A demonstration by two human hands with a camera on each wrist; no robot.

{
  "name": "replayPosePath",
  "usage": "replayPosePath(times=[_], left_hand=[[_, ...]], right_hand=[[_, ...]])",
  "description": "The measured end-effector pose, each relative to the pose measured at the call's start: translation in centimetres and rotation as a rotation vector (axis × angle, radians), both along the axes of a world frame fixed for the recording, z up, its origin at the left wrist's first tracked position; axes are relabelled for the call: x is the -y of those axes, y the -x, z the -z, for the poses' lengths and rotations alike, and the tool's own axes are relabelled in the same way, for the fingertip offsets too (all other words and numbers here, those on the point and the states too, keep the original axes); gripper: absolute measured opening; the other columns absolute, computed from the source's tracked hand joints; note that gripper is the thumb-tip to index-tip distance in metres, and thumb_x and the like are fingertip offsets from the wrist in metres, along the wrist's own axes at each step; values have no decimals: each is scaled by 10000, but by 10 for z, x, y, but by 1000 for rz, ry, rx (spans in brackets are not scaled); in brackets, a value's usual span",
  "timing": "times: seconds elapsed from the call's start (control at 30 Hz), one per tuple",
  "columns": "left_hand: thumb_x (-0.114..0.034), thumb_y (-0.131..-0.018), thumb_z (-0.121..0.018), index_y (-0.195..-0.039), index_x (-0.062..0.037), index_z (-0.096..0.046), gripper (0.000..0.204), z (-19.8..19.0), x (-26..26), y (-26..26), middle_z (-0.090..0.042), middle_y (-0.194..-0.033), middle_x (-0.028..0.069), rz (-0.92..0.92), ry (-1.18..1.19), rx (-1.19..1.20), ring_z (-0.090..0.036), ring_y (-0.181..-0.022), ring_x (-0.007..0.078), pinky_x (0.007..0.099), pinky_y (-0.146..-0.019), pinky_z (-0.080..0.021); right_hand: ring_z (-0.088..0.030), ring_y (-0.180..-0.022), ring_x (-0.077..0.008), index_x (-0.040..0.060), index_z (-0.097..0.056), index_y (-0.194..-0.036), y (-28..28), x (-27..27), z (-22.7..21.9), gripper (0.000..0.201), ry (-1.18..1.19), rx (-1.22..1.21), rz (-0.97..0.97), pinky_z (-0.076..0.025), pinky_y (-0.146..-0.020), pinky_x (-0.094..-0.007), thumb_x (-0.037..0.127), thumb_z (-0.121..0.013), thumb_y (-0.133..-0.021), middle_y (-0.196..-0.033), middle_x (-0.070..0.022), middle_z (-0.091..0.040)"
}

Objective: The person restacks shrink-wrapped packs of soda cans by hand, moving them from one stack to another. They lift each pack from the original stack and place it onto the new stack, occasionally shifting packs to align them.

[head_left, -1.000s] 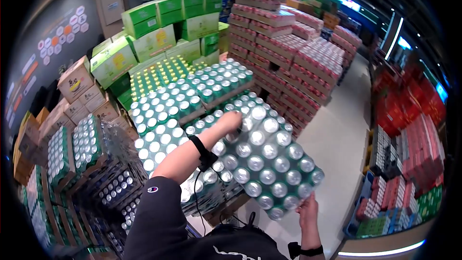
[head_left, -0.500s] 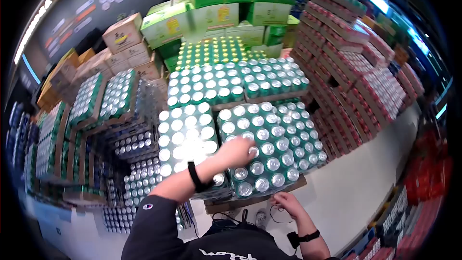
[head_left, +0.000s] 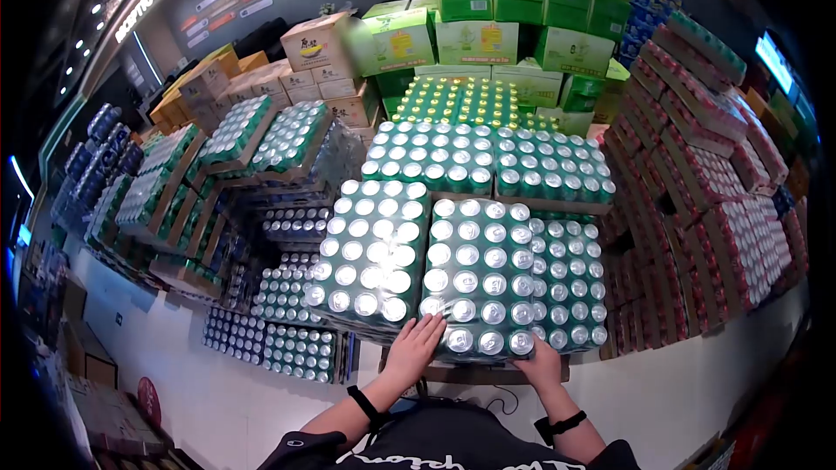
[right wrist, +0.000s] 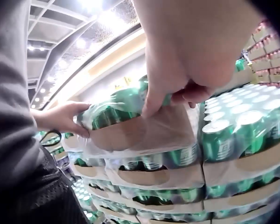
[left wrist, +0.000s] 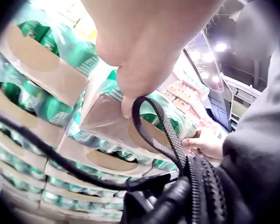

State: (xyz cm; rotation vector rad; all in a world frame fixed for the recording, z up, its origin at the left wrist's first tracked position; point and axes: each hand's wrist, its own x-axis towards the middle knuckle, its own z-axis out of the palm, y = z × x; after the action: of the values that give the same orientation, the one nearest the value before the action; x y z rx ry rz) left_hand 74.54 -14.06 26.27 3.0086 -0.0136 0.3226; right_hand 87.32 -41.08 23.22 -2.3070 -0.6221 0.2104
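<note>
A shrink-wrapped case of green cans (head_left: 477,282) with silver tops lies on the near stack, between a similar left case (head_left: 366,248) and a lower right case (head_left: 570,274). My left hand (head_left: 416,350) rests at its near left corner, fingers straight along the top edge. At the near right corner, my right hand (head_left: 542,365) grips the case. The right wrist view shows the right thumb (right wrist: 153,103) against the cardboard front (right wrist: 154,133) and the fingers curled at the side. Both wrists wear black straps.
More green-can cases (head_left: 427,157) stand behind, with yellow-topped cans (head_left: 457,100) and green cartons (head_left: 475,42) farther back. Pink-topped can stacks (head_left: 688,235) rise at the right. Brown cartons (head_left: 318,43) and lower can stacks (head_left: 287,292) occupy the left. Pale floor (head_left: 697,392) shows at right.
The case, tilted in the air a second ago, now lies flat on the stack. My left hand has moved from its top to the near left corner, and the right hand onto its right corner.
</note>
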Motion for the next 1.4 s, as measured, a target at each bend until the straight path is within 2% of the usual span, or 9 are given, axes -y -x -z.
replayPosePath(times=[0.47,0.63,0.8,0.87,1.0,1.07,1.1,1.2,1.4], left_hand=[[-121,-625,-761,-1353,-96,-372,826,16,-2,-34,-381,-1407,66,-145,-33,-46,-353,-1301,227,412,-1053,-305],[-97,-674,-684,-1167,-49,-505,526,-3,17,1,-480,-1192,144,-174,84,117,-442,-1121,339,415,-946,-382],[-139,-699,-672,-1088,-62,-546,417,57,-4,120,-572,-1028,140,-311,214,-458,-550,-972,329,417,-841,-454],[-236,-732,-686,-1122,-59,-552,449,103,-26,205,-591,-1096,151,-382,244,-829,-556,-1020,341,412,-855,-462],[-388,-774,-658,-1088,-37,-615,472,206,-60,429,-613,-1104,191,-905,469,-1084,-578,-1033,337,406,-879,-461],[-425,-800,-622,-964,-4,-661,453,229,-57,519,-624,-1061,205,-1068,476,-1312,-575,-1036,345,415,-879,-455],[-341,-845,-582,-907,-17,-670,341,243,-50,564,-678,-849,107,-1111,513,-1309,-639,-763,222,386,-652,-497],[-304,-873,-538,-1056,-45,-608,324,169,3,568,-659,-969,66,-1359,997,-1233,-627,-851,186,350,-704,-480],[-310,-866,-538,-1081,-42,-607,351,215,22,675,-656,-975,62,-1392,1277,-968,-629,-858,183,339,-694,-486]], right_hand=[[-574,-1014,-321,116,-434,-1318,-25,-17,18,772,38,-61,63,-476,-809,-396,313,-766,-649,-1138,-153,-589],[-602,-874,-301,83,-495,-1233,1,38,38,539,-237,-199,68,-478,-737,-390,255,-687,-760,-1087,-131,-583],[-601,-872,-338,54,-563,-1128,90,152,181,409,233,-478,141,-476,-757,-422,306,-588,-806,-937,-164,-634],[-626,-824,-298,24,-663,-898,151,221,283,400,600,-548,-297,-486,-739,-397,402,-590,-784,-835,-160,-657],[-597,-1007,-309,55,-670,-1029,243,270,252,457,1050,-975,-486,-460,-852,-436,416,-658,-748,-1057,-150,-643],[-617,-958,-300,47,-674,-1013,258,255,236,473,1051,-1057,-446,-468,-827,-442,430,-668,-736,-1042,-138,-653],[-637,-884,-297,40,-678,-982,264,243,256,448,1055,-1173,-319,-478,-790,-445,420,-657,-746,-977,-128,-672],[-641,-830,-316,40,-680,-951,246,197,289,412,657,-1140,-193,-485,-760,-439,397,-634,-750,-917,-144,-678],[-624,-854,-326,32,-669,-918,171,26,253,338,714,-420,-365,-483,-769,-406,326,-613,-760,-908,-189,-657]])
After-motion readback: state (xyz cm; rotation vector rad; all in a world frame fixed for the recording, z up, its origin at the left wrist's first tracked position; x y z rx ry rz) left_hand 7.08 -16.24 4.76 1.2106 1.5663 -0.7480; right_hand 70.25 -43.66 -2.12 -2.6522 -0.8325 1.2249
